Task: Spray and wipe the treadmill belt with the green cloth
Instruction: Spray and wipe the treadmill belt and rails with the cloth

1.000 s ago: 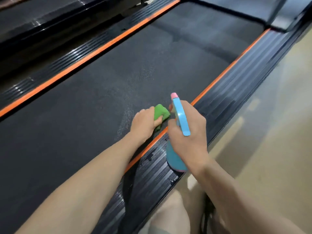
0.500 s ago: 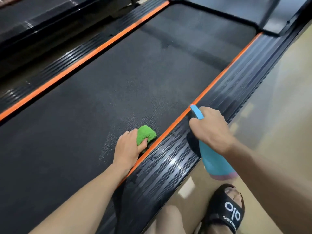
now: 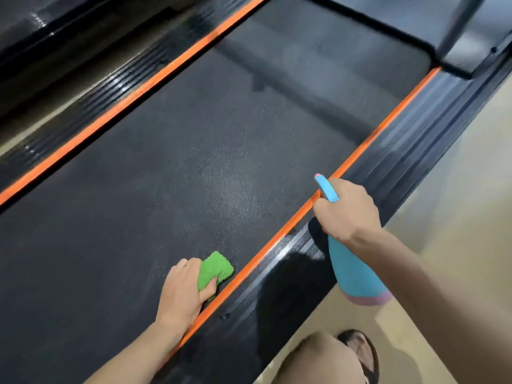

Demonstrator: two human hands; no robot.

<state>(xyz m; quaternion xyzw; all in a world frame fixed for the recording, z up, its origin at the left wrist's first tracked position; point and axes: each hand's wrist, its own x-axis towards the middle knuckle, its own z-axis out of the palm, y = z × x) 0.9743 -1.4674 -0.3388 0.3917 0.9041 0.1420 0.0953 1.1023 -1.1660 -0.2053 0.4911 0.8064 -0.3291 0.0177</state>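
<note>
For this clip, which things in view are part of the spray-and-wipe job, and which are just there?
Part of the job:
- green cloth, gripped by the left hand
- blue spray bottle, gripped by the right hand
- treadmill belt, with a damp sheen in the middle

Just there:
- orange strip and ribbed side rail
- sandal
- beige floor

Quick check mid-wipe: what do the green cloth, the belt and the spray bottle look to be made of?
Green cloth: fluffy pile, likely microfibre. Treadmill belt: matte black, fine woven-looking texture, probably rubberised; it glistens where wet. Spray bottle: smooth opaque blue with pink base and tip, apparently plastic.
</note>
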